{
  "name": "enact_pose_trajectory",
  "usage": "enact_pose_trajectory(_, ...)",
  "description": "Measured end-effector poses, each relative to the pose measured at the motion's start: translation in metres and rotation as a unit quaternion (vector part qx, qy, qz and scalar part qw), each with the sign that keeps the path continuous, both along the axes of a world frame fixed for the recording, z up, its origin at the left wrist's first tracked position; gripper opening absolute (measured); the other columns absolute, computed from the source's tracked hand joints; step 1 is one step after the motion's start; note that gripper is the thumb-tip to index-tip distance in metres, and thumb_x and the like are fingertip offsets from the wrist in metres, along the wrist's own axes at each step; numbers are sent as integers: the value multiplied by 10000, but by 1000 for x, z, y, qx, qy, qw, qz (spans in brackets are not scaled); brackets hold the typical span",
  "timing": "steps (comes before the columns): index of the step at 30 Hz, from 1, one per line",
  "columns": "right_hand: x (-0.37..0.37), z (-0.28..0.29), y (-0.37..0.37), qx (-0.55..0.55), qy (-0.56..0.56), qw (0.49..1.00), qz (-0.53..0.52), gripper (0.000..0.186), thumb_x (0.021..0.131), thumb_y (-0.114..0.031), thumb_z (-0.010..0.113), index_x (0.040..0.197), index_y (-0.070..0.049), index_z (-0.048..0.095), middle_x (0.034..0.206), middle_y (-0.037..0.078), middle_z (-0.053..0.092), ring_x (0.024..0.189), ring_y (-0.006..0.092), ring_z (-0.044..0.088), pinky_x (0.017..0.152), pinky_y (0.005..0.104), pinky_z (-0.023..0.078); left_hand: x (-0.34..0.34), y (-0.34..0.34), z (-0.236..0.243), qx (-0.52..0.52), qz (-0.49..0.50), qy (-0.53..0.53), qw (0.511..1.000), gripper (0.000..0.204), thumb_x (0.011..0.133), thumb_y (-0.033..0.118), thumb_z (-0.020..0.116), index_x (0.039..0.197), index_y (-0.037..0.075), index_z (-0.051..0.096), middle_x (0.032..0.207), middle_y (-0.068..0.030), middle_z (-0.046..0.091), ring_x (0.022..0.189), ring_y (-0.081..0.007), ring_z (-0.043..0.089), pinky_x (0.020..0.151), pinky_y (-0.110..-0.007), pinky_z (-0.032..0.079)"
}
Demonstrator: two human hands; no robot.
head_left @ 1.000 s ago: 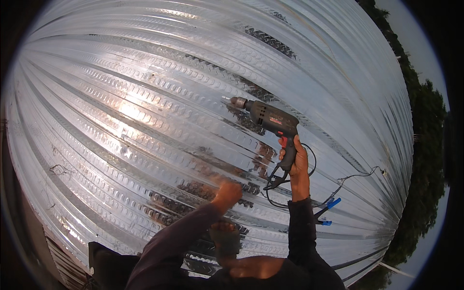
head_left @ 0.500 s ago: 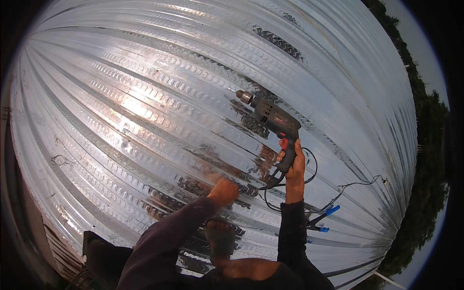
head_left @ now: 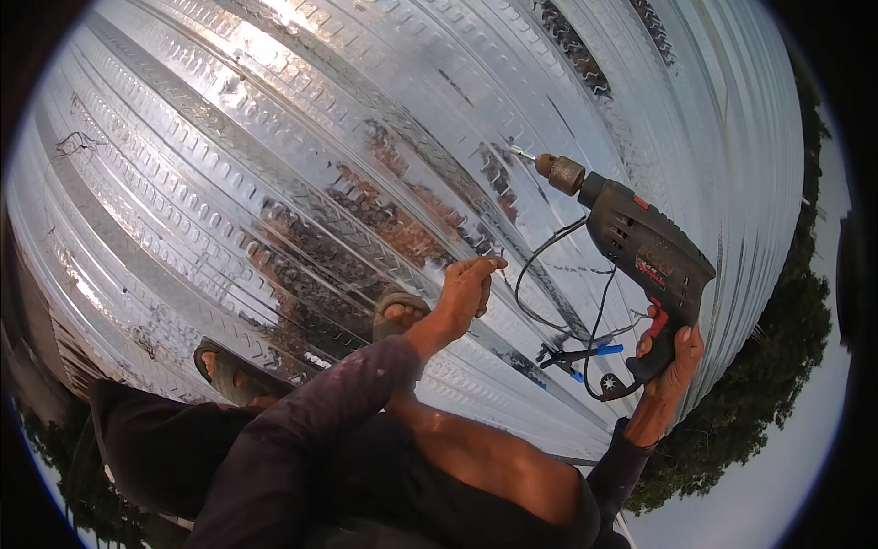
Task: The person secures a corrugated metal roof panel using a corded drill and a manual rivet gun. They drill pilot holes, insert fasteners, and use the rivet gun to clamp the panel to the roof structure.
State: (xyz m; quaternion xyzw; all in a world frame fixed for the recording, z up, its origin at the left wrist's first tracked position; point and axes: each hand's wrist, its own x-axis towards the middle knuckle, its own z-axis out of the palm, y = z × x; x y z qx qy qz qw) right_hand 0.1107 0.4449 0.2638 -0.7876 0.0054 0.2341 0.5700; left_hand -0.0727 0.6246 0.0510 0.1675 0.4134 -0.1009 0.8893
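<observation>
My right hand (head_left: 675,366) is wrapped round the grip of a dark corded power drill (head_left: 640,242) with red trim. The drill is raised at the right, its worn chuck (head_left: 560,173) and silver bit (head_left: 522,153) pointing to the upper left. Its black cable (head_left: 523,291) loops below the body. My left hand (head_left: 464,291) is at the centre, closed, thumb and forefinger pinched together. Whatever lies between those fingertips is too small to name. Beneath both hands lies shiny ribbed metal sheeting (head_left: 302,101).
Blue-handled pliers (head_left: 594,352) lie on the sheeting between my hands. My sandalled feet (head_left: 400,314) stand on the metal near the lower middle. A thin wire tangle (head_left: 78,143) lies at far left. Trees (head_left: 777,375) show beyond the sheeting's right edge.
The drill and my right hand have moved right and nearer. My left hand has risen and shifted right, its fingers now showing in a pinch. The view has also shifted.
</observation>
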Motion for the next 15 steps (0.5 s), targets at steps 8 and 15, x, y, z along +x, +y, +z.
enact_pose_trajectory(8,-64,36,48,-238,-29,960,148,803,817,-394,849,1392,89,567,854,120,682,584,139,596,530,285,470,12,-12,38,-263,85,-59,959,706,848,862,528,924,160,553,540,96,251,464,-79,299,497,-271,266)
enact_pose_trajectory(15,-76,29,67,-253,-25,953,163,763,837,-372,852,1383,84,577,871,113,685,613,141,600,547,275,468,5,-7,29,-265,84,-12,960,620,855,809,590,773,206,475,538,87,248,473,-87,271,513,-296,259)
